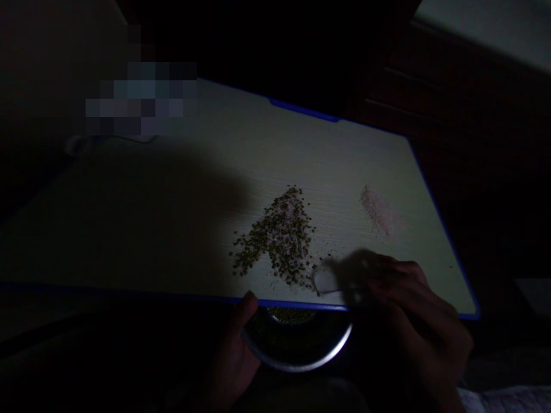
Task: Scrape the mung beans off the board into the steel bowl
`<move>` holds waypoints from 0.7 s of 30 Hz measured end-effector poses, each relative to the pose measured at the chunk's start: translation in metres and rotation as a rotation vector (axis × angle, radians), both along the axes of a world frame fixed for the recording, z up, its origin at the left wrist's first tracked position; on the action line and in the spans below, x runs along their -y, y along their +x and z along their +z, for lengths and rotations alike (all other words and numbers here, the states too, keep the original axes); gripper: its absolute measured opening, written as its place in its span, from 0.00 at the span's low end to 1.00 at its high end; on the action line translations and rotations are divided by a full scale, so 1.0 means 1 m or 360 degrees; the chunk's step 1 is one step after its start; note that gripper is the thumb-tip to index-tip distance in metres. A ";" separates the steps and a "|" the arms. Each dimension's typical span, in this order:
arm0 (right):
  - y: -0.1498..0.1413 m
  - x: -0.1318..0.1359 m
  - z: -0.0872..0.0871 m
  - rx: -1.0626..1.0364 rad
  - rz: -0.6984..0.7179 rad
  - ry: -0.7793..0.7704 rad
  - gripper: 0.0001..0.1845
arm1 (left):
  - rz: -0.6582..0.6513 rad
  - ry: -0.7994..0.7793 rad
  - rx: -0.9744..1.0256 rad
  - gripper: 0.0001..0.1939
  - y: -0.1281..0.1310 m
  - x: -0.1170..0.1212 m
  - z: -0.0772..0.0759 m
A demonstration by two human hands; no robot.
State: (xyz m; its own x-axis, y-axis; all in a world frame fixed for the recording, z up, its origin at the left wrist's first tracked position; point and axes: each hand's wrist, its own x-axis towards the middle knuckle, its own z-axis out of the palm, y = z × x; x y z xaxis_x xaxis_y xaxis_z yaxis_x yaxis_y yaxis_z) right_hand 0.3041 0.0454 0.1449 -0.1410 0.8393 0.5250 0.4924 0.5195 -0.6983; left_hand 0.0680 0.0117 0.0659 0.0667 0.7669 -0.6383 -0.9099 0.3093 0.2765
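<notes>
A loose heap of small green beans mixed with pale grains (286, 235) lies on a light board with a blue edge (370, 149). My right hand (422, 310) is closed on a thin, flat, pale card (327, 281), whose far end rests at the heap's lower right side. Under the board's near edge is a round metal bowl (301, 367) with green beans in it. My left hand (239, 353) grips the bowl's left side, its thumb up by the board's edge. Shadow hides most of its fingers.
A smaller heap of pale grains (381, 212) lies on the right of the board. At the upper left, a blurred-out patch (142, 103) covers something on the board. Dark wooden panelling (430, 97) stands beyond the right side. The light is dim.
</notes>
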 end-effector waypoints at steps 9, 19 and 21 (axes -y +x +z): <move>-0.005 0.002 -0.004 0.0038 -0.0234 -0.0045 0.24 | -0.0004 0.0073 -0.0002 0.05 0.002 -0.002 0.001; 0.005 0.001 -0.004 0.0054 0.0152 0.0049 0.27 | 0.0008 -0.0073 -0.0020 0.03 -0.001 0.002 -0.007; 0.006 0.001 -0.005 0.0048 0.0150 0.0033 0.29 | 0.0015 -0.0074 -0.0016 0.04 0.000 0.002 -0.006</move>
